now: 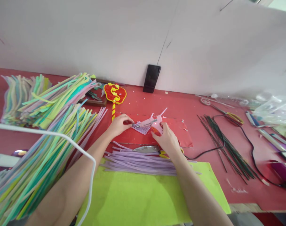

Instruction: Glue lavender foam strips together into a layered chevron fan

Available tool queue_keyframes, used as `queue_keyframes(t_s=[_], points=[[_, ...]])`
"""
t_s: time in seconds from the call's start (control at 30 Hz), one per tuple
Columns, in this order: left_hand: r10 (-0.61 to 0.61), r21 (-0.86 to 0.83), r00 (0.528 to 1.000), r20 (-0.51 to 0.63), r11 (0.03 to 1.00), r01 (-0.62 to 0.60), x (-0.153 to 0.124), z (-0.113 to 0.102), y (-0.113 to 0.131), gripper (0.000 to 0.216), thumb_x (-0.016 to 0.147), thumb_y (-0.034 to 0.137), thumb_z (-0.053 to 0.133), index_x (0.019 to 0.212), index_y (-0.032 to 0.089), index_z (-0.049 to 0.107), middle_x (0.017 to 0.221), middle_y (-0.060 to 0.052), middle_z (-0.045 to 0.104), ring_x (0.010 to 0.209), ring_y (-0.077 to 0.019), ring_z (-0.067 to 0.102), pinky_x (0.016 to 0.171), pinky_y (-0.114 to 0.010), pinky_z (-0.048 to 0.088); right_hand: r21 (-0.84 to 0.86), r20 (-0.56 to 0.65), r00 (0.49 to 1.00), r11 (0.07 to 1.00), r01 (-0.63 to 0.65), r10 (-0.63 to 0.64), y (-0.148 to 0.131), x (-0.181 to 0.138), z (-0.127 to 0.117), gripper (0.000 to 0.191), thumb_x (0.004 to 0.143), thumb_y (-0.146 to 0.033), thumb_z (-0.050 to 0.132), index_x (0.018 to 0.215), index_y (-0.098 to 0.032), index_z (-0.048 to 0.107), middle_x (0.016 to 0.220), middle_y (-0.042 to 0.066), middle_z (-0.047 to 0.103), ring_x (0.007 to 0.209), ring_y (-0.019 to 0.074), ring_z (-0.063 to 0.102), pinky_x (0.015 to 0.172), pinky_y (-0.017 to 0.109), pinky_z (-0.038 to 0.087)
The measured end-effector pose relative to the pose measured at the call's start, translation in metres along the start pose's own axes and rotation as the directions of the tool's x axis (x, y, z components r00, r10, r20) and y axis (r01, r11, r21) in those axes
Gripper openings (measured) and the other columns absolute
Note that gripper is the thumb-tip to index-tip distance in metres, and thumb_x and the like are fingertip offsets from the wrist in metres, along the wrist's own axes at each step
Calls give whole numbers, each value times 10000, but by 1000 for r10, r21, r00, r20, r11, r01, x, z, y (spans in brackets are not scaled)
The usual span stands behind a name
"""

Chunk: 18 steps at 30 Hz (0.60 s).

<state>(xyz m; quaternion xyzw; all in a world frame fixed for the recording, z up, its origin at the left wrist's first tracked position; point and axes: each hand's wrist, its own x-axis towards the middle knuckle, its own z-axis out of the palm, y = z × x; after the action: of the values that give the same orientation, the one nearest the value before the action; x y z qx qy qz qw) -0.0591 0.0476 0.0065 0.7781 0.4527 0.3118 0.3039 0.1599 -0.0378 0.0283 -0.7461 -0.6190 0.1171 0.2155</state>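
My left hand (120,126) pinches the left edge of a small flat piece of coiled lavender pipe cleaners (143,130), which lies over a red sheet (184,136). My right hand (167,138) is closed around the handle of a pink glue gun (158,123). The gun's nozzle points left, over the lavender piece and close to my left fingertips; whether it touches is too small to tell. Just below my hands lie loose lavender pipe cleaners (138,163) and scissors (146,149) with yellow handles, partly hidden by my right wrist.
Bundles of pastel pipe cleaners (51,150) fill the left side, with a white cable (63,135) crossing in front. A red-and-yellow fan-shaped piece (115,94) and a phone (151,78) are behind. Dark green stems (224,144), more scissors (227,114) and a black cord lie right. Green felt (143,197) lies nearest.
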Motion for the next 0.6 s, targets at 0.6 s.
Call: queue_keyframes(t_s=[0.6], points=[[41,-19,999,8,999,-41,0,0,-5,103,754,178,598,811,203,680,824,-7,589,777,-140,586,764,-280,467,-60,-73,997,998,24,-28,-4,-4,5,381,805,-398,507,1129,-205,456,1136,91,615,971,250,623,708,336,490]])
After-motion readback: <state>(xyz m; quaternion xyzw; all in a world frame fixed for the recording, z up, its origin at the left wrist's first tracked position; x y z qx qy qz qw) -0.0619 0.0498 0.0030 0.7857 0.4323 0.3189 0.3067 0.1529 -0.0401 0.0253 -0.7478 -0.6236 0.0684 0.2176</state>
